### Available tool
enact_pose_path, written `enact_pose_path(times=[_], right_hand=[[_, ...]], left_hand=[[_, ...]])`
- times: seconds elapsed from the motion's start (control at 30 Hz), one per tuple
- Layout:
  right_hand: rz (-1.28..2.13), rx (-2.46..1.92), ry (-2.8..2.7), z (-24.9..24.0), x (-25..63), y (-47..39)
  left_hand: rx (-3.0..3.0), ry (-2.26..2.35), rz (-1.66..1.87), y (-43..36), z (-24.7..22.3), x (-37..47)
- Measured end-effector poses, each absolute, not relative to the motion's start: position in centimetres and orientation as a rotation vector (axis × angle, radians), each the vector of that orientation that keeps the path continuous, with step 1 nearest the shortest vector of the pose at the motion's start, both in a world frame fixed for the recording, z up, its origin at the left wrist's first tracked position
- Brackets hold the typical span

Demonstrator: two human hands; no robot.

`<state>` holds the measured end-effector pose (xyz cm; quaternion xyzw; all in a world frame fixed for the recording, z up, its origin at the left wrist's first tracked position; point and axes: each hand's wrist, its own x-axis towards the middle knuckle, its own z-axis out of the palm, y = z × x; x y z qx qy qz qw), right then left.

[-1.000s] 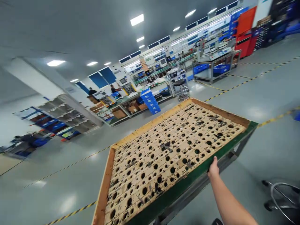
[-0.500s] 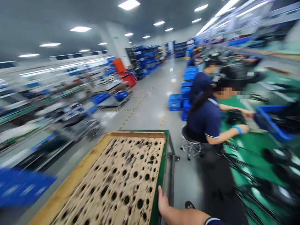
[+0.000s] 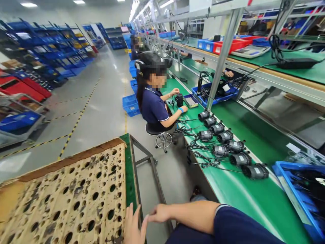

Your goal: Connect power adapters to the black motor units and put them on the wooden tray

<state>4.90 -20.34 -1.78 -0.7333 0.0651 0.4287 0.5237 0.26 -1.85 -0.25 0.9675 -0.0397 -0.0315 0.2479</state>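
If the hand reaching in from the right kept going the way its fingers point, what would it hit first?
Probably the left hand, lying open on the perforated cart top. The right hand points leftward at it, fingertips nearly touching; depth is unclear.

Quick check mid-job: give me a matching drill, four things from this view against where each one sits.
Things:
1. holed board
2. motors
3. stool
4. left hand

Places:
A. in a row on the green belt
B. under the seated co-worker
C. on the cart, bottom left
D. at the board's near right edge

Pairs: 1-C, 2-A, 3-B, 4-D
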Motion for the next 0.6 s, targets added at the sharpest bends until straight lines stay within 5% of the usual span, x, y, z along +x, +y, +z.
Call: enact_pose_path(times=[0.1, 0.23, 0.33, 0.43, 0.6], right_hand=[[0.956, -1.735, 0.238, -1.0, -0.6, -31.7], [0.481, -1.831, 0.647, -0.7, -6.6, -47.8], [0.0, -1.836, 1.088, -0.4, -10.1, -56.5], [-0.118, -1.881, 1.09, 0.6, -11.6, -59.7], [0.202, -2.063, 0.549, 2.8, -8.2, -56.0]], left_hand=[[2.522, -0.072, -0.404, -7.0, -1.0, 0.8], [2.374, -0.032, -1.007, -12.1, -1.9, 2.1], [2.28, -0.058, -1.122, -16.7, -2.1, 5.4], [2.253, -0.044, -1.038, -23.2, -2.5, 10.0], [2.09, 0.013, -0.903, -33.4, -5.0, 17.8]])
